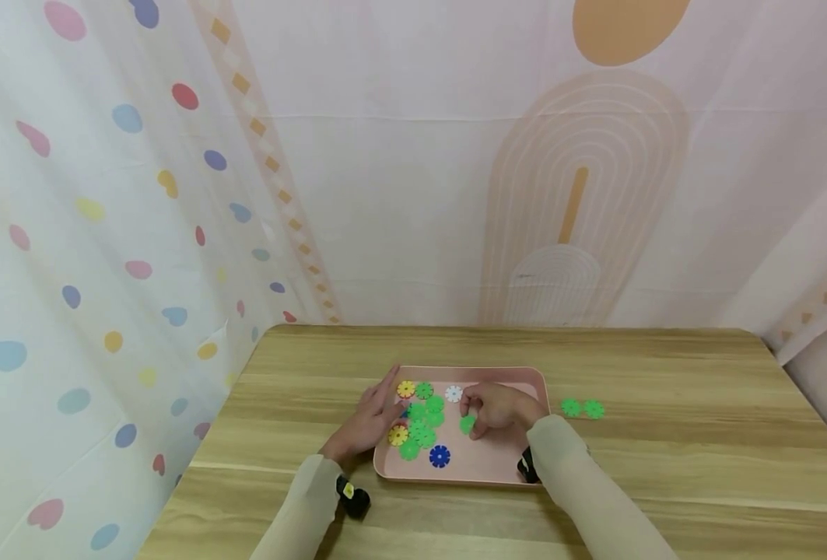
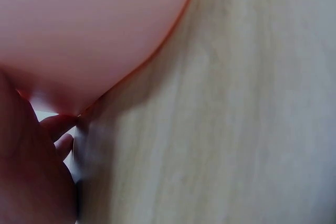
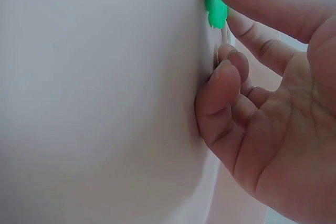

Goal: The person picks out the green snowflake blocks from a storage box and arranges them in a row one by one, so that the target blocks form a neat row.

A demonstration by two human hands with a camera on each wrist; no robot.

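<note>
A pink tray (image 1: 486, 465) on the wooden table holds several notched plastic discs. Inside it, my right hand (image 1: 499, 406) pinches a green notched disc (image 1: 467, 424) between thumb and fingers; in the right wrist view this green disc (image 3: 216, 9) shows at the thumb tip, close to the tray floor. My left hand (image 1: 371, 420) rests along the tray's left rim with its fingers straight, the thumb reaching in over the discs. Beside that thumb lies a cluster of green discs (image 1: 423, 437), with yellow discs (image 1: 398, 435) at its left. A white disc (image 1: 453, 394) lies near the right fingertips.
A dark blue disc (image 1: 439, 456) lies near the tray's front edge. Right of the tray, two green discs (image 1: 583, 407) sit side by side on the wooden table (image 1: 693, 435). A patterned curtain (image 1: 399, 194) hangs behind the table and along its left side.
</note>
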